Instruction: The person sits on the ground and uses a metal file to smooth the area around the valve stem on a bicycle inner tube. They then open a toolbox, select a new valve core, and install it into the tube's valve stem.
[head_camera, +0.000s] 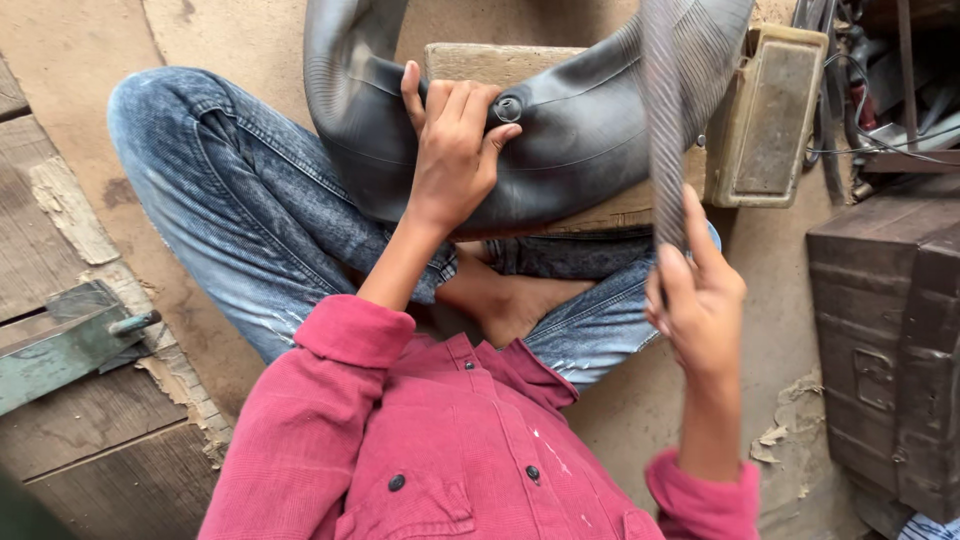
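A black rubber inner tube (590, 130) lies bent over a wooden block (480, 62) in front of my crossed legs. My left hand (452, 145) presses flat on the tube, fingers beside a small round patch spot (508, 108). My right hand (700, 300) grips the lower end of a long flat metal file (662, 120), which stands upright and blurred across the tube.
A worn rectangular tin box (765, 115) stands right of the block. A dark metal trunk (890, 340) sits at the right edge, with tools and wires (880, 90) behind it. Wooden boards (60, 400) and a green metal piece (60, 340) lie at the left.
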